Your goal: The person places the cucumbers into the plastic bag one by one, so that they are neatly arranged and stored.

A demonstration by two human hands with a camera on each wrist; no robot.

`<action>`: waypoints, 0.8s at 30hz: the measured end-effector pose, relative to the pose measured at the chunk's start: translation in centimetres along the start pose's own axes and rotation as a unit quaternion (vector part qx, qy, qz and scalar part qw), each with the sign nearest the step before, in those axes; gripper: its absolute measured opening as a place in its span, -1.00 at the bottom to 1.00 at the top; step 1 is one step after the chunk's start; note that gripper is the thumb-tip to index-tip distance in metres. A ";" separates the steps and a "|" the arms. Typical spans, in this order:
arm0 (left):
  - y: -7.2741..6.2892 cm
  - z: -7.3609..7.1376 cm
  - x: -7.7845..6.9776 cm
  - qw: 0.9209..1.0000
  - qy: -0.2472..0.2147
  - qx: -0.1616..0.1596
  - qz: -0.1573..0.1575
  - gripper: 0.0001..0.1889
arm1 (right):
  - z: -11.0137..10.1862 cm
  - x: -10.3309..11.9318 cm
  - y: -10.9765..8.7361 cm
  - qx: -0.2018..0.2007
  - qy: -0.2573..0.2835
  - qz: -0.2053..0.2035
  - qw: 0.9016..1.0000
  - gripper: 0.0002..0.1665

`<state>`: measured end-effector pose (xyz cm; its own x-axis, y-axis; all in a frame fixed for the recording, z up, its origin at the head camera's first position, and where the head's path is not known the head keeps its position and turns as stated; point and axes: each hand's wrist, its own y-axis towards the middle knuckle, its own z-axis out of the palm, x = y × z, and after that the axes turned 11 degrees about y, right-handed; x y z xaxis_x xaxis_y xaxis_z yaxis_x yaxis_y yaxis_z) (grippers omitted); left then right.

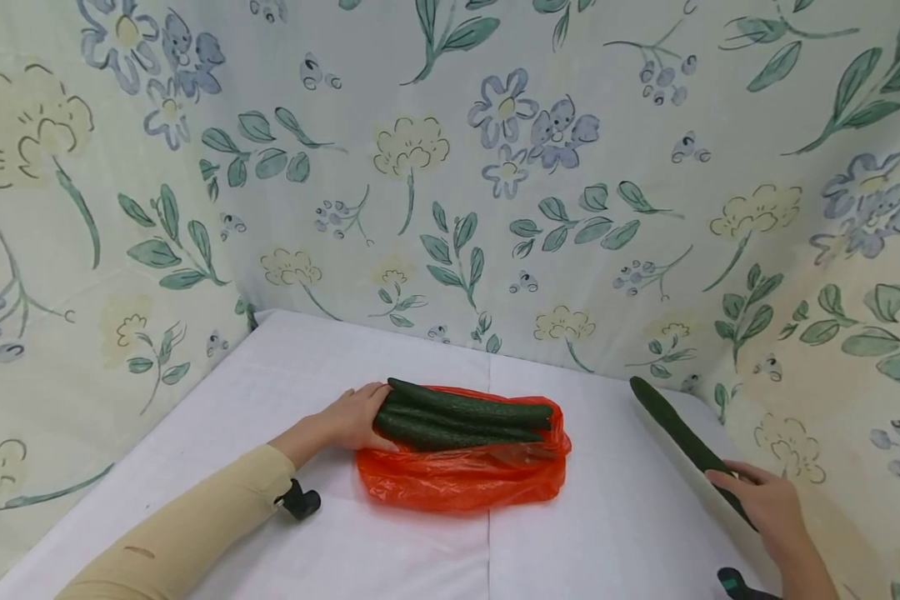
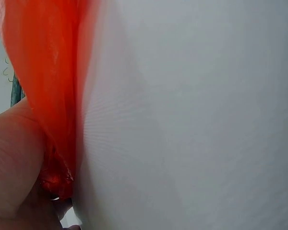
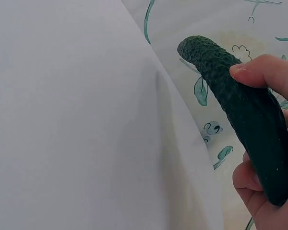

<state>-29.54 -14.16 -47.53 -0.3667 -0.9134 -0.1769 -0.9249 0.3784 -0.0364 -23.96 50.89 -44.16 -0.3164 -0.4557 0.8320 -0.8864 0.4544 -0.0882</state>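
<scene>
A red plastic bag (image 1: 465,483) lies in the middle of the table with several dark green cucumbers (image 1: 457,417) showing through its opening. My left hand (image 1: 356,417) grips the bag's left end, fingers at the back and thumb at the front, around the cucumbers' tips. In the left wrist view, the bag (image 2: 57,86) hangs against the hand (image 2: 14,158), and most fingers are hidden. Off to the right, my right hand (image 1: 768,504) holds a single long cucumber (image 1: 678,429) near its lower end. The right wrist view shows this bumpy cucumber (image 3: 249,105) between thumb and fingers.
White cloth covers the table (image 1: 607,533), with a seam running down its middle. Floral fabric (image 1: 450,183) hangs behind and along both sides, close to the table's edges. Each wrist bears a dark camera mount, the left one (image 1: 300,500) near the cloth.
</scene>
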 end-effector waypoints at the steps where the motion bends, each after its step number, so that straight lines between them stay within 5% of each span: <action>1: 0.0 0.1 0.0 1.000 -0.001 0.000 -0.001 0.20 | 0.2 0.2 0.0 0.002 0.000 0.000 1.000 0.11; 16: 0.0 0.0 -0.1 1.000 -0.001 0.002 0.000 0.19 | 2.3 4.5 -2.4 0.046 0.004 -0.041 0.998 0.08; 24: -0.1 0.0 0.0 1.000 -0.002 -0.001 -0.001 0.18 | 3.4 6.5 -3.1 0.067 -0.037 -0.113 0.991 -0.03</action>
<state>-29.42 -14.18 -47.51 -0.3652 -0.9131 -0.1815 -0.9256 0.3770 -0.0344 -24.46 43.94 -40.33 -0.1241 -0.5921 0.7963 -0.9728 0.2307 0.0200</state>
